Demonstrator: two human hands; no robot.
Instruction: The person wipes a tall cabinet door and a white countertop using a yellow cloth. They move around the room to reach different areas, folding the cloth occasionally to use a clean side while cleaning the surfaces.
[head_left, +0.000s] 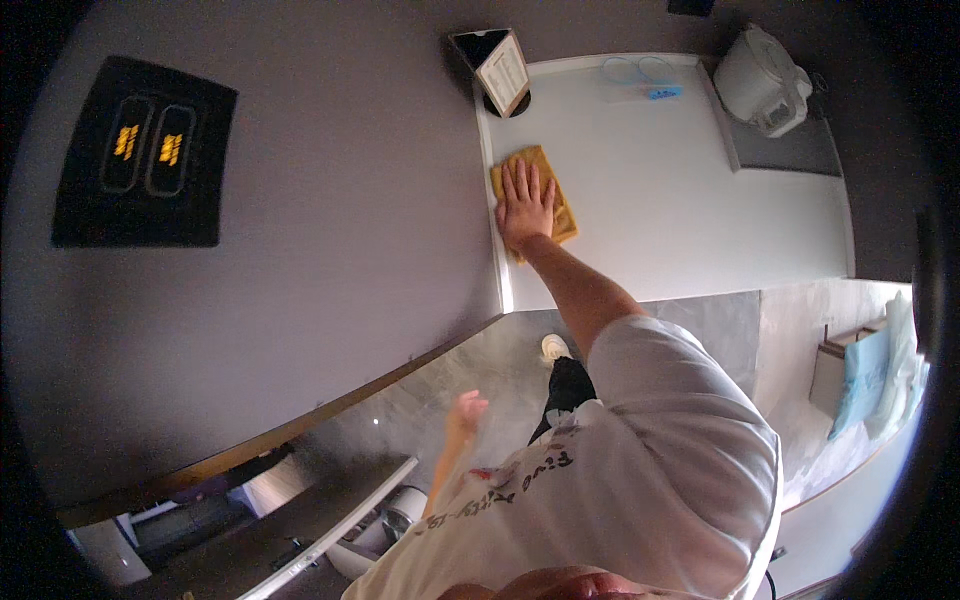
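My right hand (527, 206) lies flat, palm down and fingers apart, on a folded mustard-yellow cloth (564, 217). The cloth rests on a white countertop (660, 210), along its raised left edge. My left hand (469, 409) hangs lower down, away from the countertop, over the grey floor; it is blurred, its fingers look loosely bent, and no object shows in it. Beyond the cloth, a small stand with a printed card (504, 79) is at the countertop's far left corner.
A white electric kettle (761, 82) stands on a grey tray (795, 146) at the far right. Near the back edge lies a clear packet with a blue label (664, 93). A dark grey surface with a black panel (146, 154) fills the left. Light-blue fabric (861, 379) is at right.
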